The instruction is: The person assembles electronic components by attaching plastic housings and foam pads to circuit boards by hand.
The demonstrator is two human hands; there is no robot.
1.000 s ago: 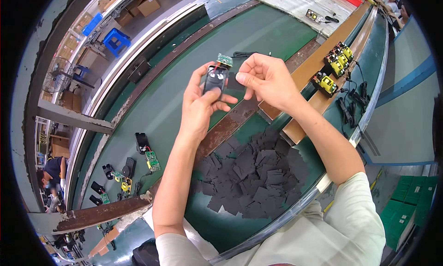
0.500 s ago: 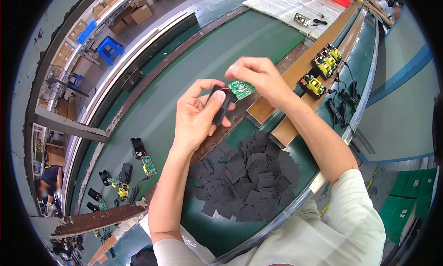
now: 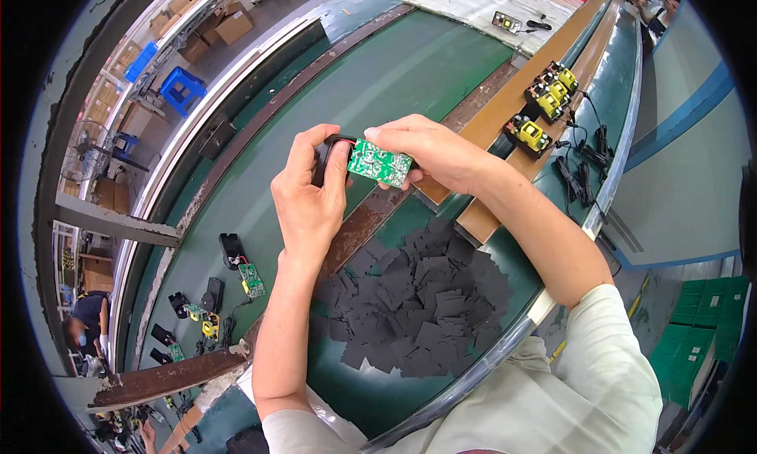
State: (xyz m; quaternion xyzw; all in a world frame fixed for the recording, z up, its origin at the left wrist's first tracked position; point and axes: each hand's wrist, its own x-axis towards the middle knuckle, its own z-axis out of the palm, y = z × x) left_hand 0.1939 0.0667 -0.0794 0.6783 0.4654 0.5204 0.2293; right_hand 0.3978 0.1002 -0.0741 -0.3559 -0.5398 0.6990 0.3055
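My left hand (image 3: 309,198) is closed around a black plastic housing (image 3: 322,161), its thumb along the near side. A green circuit board (image 3: 379,164), solder side up, sits at the housing's right, joined to it by a red wire. My right hand (image 3: 430,148) grips this board by its far and right edges, thumb on top and fingertips beneath. Both hands are raised over the belt. Below them lies a loose heap of black rectangular sheets (image 3: 426,304) on the green surface.
Boards with yellow transformers (image 3: 550,91) and coiled black cables (image 3: 579,178) line the wooden rail (image 3: 505,131) at right. Several opened housings with boards (image 3: 251,280) lie on the green belt (image 3: 315,115) at left. A co-worker (image 3: 91,320) is at far left.
My hands have moved left, and the housing has turned in my left hand. My right hand has come down onto the board, which now lies flatter, solder side showing.
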